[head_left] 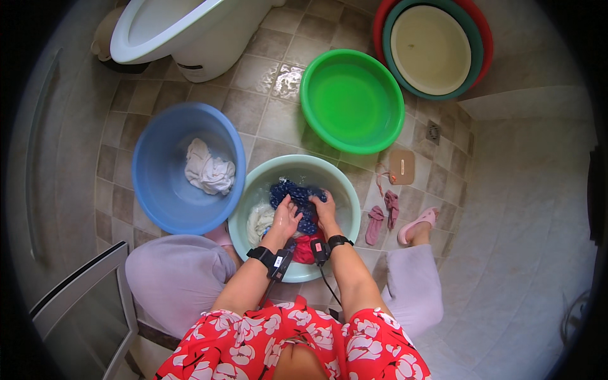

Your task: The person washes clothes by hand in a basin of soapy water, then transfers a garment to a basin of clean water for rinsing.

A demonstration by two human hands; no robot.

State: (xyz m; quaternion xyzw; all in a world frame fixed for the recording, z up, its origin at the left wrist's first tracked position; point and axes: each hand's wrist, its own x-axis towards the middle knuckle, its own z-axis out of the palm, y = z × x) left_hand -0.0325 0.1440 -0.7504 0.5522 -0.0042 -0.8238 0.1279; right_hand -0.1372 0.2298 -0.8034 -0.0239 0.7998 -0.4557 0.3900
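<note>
In the pale mint basin [242, 183] in front of me, a dark blue patterned cloth [297, 193] lies bunched in water. My right hand [325, 210] grips the right part of this cloth, thumb toward the left. Against its left side is my left hand [285, 220], palm turned up, fingers loosely curled and apart, with nothing plainly held. Below the wrists a red cloth [304, 249] shows in the basin. A whitish cloth [258, 221] rests by the basin's left wall. Both wrists wear black straps with small devices.
A blue basin [155, 190] with a white cloth [208, 168] stands left. Beyond is a green basin [351, 101] with water; stacked basins [484, 38] stand far right. Pink socks [375, 225], a brown scale-like square [402, 166] and a drain [432, 132] are right. A toilet [209, 44] stands far left.
</note>
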